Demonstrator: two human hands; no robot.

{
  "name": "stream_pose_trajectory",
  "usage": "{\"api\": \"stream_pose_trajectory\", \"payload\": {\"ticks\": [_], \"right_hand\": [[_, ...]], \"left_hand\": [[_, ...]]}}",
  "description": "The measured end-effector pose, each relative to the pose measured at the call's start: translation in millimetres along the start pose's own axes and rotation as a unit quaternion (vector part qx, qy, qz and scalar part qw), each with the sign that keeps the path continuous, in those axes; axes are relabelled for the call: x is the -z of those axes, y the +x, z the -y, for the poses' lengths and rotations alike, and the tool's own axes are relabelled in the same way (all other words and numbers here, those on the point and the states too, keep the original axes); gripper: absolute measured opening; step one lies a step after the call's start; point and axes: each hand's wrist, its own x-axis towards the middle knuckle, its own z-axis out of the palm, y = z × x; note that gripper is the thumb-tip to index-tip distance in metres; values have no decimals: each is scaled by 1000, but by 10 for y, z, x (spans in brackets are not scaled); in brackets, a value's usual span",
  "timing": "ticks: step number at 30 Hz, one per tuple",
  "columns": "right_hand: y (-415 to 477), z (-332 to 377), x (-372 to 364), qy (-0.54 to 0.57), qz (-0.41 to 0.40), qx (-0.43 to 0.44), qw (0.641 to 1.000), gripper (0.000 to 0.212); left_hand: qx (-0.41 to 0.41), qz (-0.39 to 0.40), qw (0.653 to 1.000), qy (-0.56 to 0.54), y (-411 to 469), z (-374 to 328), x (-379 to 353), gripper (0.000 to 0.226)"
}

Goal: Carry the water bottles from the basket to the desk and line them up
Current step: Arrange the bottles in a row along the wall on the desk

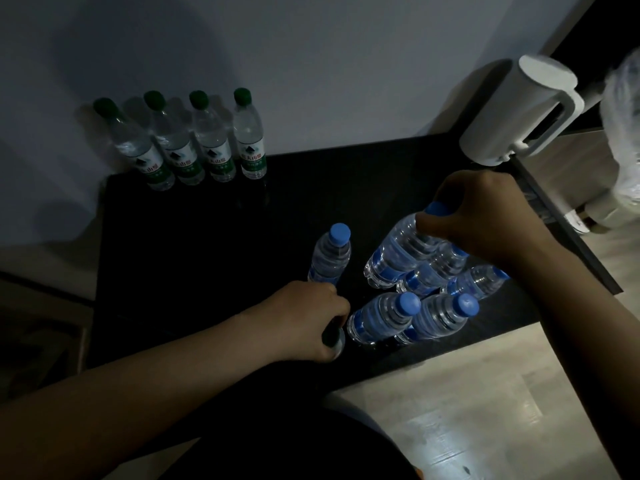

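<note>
Both bare arms are stretched forward. The left hand (308,320) is seen palm down, with its fingers curled round the top of a green-top bottle (331,337). The right hand (485,220), further out and to the right, is closed from above round the top of a blue-top bottle (398,252).

Black desk (207,254); four green-capped bottles (211,147) along its back; a cluster of blue-capped bottles (436,317) front right
</note>
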Motion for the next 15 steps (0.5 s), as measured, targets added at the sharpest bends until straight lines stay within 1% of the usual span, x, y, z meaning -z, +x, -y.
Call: {"api": "stream_pose_trajectory", "payload": {"ticks": [4, 8, 11, 15], "right_hand": [[5, 5, 2, -6, 0, 3, 1000, 29], [44, 9, 18, -9, 2, 9, 1000, 29], [106, 16, 20, -14, 0, 13, 1000, 27], [205, 50, 23, -2, 7, 20, 1000, 24]], "left_hand": [[-2, 0, 1000, 12, 2, 6, -30, 35], [22, -17, 999, -22, -82, 116, 61, 31], [44, -40, 997, -53, -162, 212, 217, 25], [53, -32, 996, -58, -224, 368, 505, 22]]}}
